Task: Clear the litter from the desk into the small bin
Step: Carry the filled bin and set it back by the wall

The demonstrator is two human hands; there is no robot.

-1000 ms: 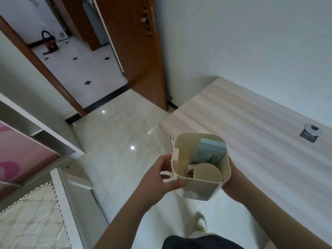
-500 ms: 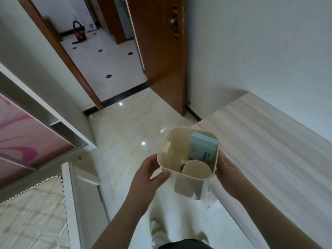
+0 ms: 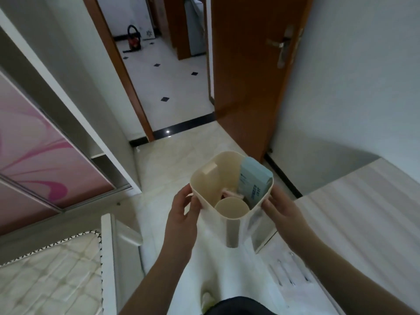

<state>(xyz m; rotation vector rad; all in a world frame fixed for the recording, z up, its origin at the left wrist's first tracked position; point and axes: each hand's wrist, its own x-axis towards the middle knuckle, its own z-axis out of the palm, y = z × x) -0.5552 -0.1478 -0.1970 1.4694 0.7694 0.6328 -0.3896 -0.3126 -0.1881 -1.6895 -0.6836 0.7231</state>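
Over the last second the view had swung away from the desk [image 3: 354,214], which slid to the right edge of the frame while the open door [image 3: 247,71] came to upper centre; this suggested the clearing was done and the bin [image 3: 218,178] was being carried off. It sat mid-frame above pale floor tiles [image 3: 177,160], holding a blue packet [image 3: 254,180] and a paper cup [image 3: 231,208]. The left hand [image 3: 181,210] and right hand [image 3: 281,208] clasped its sides, fingers curled and pressed against the walls.
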